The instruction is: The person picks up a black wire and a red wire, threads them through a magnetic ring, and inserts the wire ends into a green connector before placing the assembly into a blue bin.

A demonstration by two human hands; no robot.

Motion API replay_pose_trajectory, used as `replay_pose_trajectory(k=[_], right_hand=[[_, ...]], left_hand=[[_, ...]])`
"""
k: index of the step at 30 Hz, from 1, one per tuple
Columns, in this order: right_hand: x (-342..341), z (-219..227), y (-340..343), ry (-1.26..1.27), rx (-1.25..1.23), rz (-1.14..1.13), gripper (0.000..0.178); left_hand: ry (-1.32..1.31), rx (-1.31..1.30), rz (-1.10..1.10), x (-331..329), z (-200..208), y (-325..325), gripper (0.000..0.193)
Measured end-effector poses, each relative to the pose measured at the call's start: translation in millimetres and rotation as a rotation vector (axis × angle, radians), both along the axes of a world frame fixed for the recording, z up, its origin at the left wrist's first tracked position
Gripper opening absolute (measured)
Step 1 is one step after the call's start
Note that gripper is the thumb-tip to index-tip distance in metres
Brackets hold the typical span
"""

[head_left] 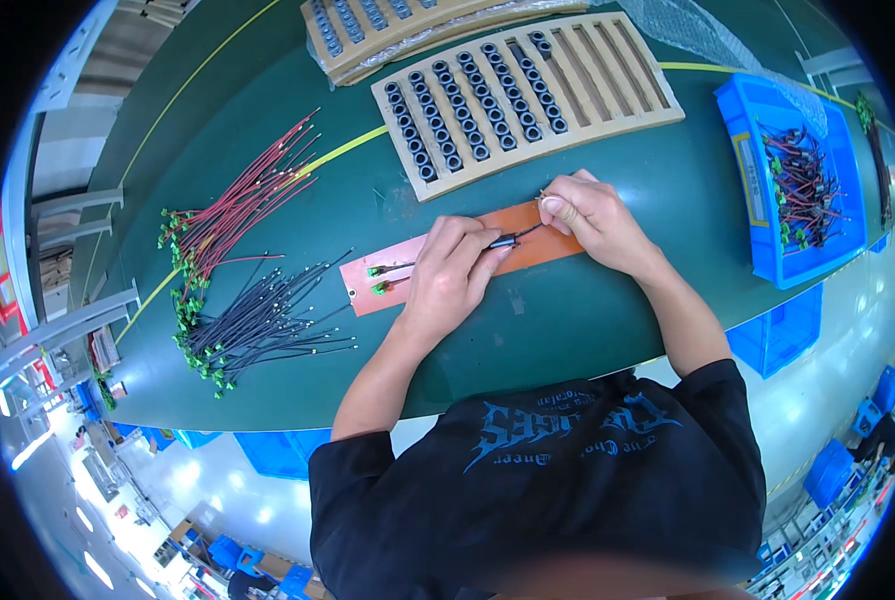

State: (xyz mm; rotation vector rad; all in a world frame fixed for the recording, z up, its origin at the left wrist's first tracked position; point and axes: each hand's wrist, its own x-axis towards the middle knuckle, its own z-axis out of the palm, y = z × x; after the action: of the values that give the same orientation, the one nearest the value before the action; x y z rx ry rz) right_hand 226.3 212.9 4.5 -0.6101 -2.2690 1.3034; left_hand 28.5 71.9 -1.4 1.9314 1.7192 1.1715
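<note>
My left hand (449,275) is closed over an orange-brown board (542,257), its fingers pinching a short black cylinder (504,241). Two thin cables with green connectors (379,279) stick out on the left side of this hand, over the board's pale left end. From the cylinder a dark cable (535,229) runs up to the right. My right hand (592,218) pinches the cable's far end, where small brass-coloured tips show at the fingers. How the cable passes through the cylinder is too small to tell.
Left lie bundles of red cables (252,195) and black cables (257,325) with green connectors. Beyond my hands stands a slotted tray (592,128) with rows of black ring-shaped cores, another tray (407,45) behind it. A blue bin (764,240) at right contains cable assemblies.
</note>
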Motion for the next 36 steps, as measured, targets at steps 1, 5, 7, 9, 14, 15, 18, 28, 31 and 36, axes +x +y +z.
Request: replay_pose_trajectory(k=[1, 5, 7, 9, 14, 15, 18, 28, 31, 36], right_hand=[[1, -3, -1, 0.012, -0.008, -0.012, 0.033], [-1, -6, -2, 0.010, -0.017, -0.025, 0.032], [-2, -7, -3, 0.017, -0.015, -0.024, 0.031], [-2, -7, -2, 0.024, -0.012, -0.022, 0.030], [0, -6, 0, 0.017, 0.062, -0.009, 0.027], [0, -6, 1, 0.018, 0.065, -0.006, 0.027], [2, -6, -1, 0.012, 0.094, -0.012, 0.027], [-1, 0, -13, 0.064, 0.003, -0.015, 0.026], [-1, 3, -17, 0.092, -0.054, -0.031, 0.028], [0, 9, -20, 0.180, -0.167, -0.023, 0.031]], left_hand=[[-0.012, -0.004, 0.000, 1, 1, -1, 0.026], [0.070, -0.014, 0.001, 3, 4, -1, 0.023], [0.063, -0.020, 0.010, 3, 3, -1, 0.021], [0.056, -0.025, 0.019, 6, 2, 0, 0.020], [0.031, 0.043, 0.090, 15, -5, 3, 0.016], [0.033, 0.046, 0.093, 15, -6, 3, 0.016], [0.040, 0.036, 0.098, 15, -5, 3, 0.018], [0.005, -0.034, -0.026, -1, 1, -18, 0.028], [0.038, -0.082, -0.041, 2, 17, -17, 0.028], [0.154, -0.085, -0.022, 5, 14, -19, 0.026]])
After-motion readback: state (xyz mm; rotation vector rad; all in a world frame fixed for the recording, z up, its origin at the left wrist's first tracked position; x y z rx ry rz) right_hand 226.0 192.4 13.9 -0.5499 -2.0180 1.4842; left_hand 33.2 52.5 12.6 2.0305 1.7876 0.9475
